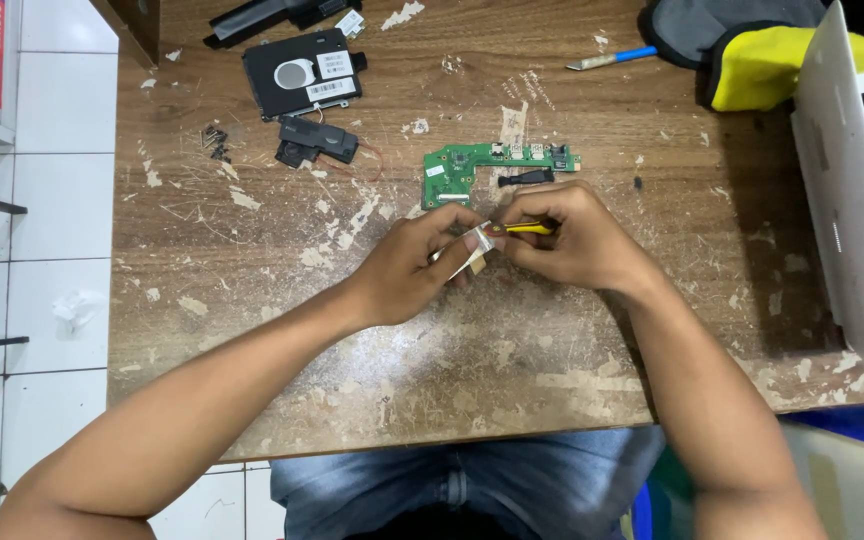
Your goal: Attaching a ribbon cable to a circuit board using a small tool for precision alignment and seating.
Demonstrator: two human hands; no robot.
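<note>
Head view
Left hand (407, 265): over the middle of the worn wooden table (252, 330); its grip is pinched on a small flat ribbon piece (470, 250), pale and tan.
Right hand (564, 235): just beside the left one, fingertips meeting it at the ribbon piece; its grip is closed round a yellow-handled tool (530, 228), whose tip points at the piece.
Ribbon piece: held between both hands, just above the table, near the green circuit board (472, 165).
Circuit board: flat on the table beyond the hands, a small black part (526, 178) beside its lower edge.
Far left: a black drive in its bracket (302, 72), a black speaker part (317, 140) below it, loose screws (216, 142) beside.
Far right: a blue-handled blade (610, 58), a grey and yellow cloth (762, 55), a pale laptop shell (847, 190) at the edge.
</note>
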